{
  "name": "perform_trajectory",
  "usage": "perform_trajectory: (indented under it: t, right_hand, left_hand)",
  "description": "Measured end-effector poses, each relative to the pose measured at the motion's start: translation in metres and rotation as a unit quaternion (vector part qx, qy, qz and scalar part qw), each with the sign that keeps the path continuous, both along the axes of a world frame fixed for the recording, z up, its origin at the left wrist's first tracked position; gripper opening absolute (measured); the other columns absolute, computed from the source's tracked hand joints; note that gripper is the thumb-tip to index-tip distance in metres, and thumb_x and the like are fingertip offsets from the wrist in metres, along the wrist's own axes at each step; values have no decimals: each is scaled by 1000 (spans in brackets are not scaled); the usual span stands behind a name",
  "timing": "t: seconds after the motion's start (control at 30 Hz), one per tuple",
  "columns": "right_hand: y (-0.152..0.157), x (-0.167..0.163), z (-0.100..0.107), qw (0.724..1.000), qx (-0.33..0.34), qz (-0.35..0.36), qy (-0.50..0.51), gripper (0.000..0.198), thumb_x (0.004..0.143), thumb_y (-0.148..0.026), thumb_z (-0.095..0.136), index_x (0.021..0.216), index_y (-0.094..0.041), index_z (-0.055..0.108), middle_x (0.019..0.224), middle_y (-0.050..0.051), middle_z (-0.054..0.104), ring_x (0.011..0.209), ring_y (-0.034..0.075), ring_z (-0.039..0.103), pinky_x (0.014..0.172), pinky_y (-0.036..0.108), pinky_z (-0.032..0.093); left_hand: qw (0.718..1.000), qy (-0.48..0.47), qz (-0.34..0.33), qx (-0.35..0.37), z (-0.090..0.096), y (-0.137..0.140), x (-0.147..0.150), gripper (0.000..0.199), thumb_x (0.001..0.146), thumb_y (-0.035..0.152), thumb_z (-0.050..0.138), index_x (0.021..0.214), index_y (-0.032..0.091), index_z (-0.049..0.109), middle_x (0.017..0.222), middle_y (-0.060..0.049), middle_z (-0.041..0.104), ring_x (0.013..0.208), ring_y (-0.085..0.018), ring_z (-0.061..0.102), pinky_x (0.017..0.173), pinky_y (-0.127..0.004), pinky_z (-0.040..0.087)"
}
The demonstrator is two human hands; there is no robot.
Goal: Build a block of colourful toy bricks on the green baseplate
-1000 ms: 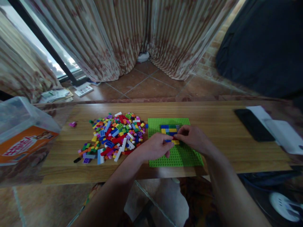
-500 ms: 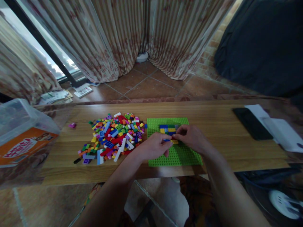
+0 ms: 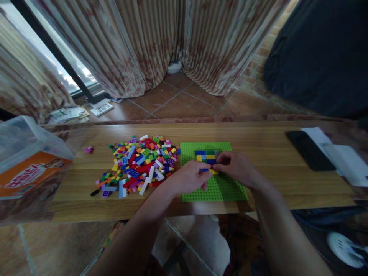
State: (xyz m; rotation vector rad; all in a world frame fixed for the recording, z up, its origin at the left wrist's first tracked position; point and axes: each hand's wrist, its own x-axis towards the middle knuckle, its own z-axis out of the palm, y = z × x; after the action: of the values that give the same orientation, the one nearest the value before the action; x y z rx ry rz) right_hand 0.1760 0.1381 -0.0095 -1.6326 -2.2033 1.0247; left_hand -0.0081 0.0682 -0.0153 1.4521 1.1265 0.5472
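Observation:
A green studded baseplate (image 3: 214,191) lies on the wooden table, bearing a low block of blue, yellow, green and grey toy bricks (image 3: 205,155). Over the near left side of this block is my left hand (image 3: 191,177), its fingers curled and closed at the bricks; what they grip is hidden. From the right, my right hand (image 3: 234,166) reaches in with thumb and forefinger pinched at a small red brick (image 3: 213,166). Both sets of fingertips nearly meet there. Below them, yellow bricks (image 3: 214,171) show at the near edge of the build.
Left of the baseplate spreads a pile of loose mixed bricks (image 3: 138,163). A clear plastic tub with an orange label (image 3: 31,172) stands at the far left. A dark tablet-like slab (image 3: 310,150) and white sheets (image 3: 349,161) lie on the right.
The whole view has shifted slightly. Both hands stay at the same spot on the brick build, with only tiny finger movement.

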Motion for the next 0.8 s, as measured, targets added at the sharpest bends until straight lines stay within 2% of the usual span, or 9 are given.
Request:
perform_trajectory:
  t: [0.27,0.4,0.5,0.57,0.67,0.8]
  right_hand:
    - [1,1,-5,1000,7,5,16,22,66,-40,68,68,-19,66,60,0,63,56,15,54,52,27,38]
    - [4,5,-10,999,6,17,30,25,67,-44,69,66,-19,65,62,1,65,57,16,57,53,27,40]
    - [5,7,-11,999,15,25,27,25,68,-44,69,66,-20,66,61,1,65,57,16,58,52,27,39]
    - [5,6,-10,999,18,25,16,25,70,-45,67,65,-20,67,59,1,64,55,16,57,52,27,38]
    - [5,4,-7,999,28,23,-3,28,75,-47,63,65,-21,68,57,1,64,53,16,55,50,28,36]
    - [5,-1,-6,998,55,-3,-19,31,79,-48,59,67,-21,69,60,2,67,54,17,57,52,29,38]
  left_hand:
    - [1000,14,-9,14,4,0,-2,30,91,27,43,92,11,68,61,-1,64,49,-8,49,47,-18,37]
    - [1000,23,-9,11,2,0,-1,33,92,29,42,100,11,69,62,-2,65,48,-9,50,48,-19,37]
    - [1000,13,7,7,-1,-1,-1,36,91,29,45,115,11,66,61,-1,66,50,-10,52,51,-20,39]
    - [1000,4,24,11,0,0,-4,41,90,30,47,123,11,62,61,-1,66,51,-10,52,51,-21,40]
    - [997,-5,64,37,5,4,-20,40,91,31,48,121,9,64,60,0,63,51,-10,50,51,-21,39]
    - [974,69,192,102,9,14,-51,31,90,27,49,110,11,66,64,0,64,58,-11,55,58,-22,43]
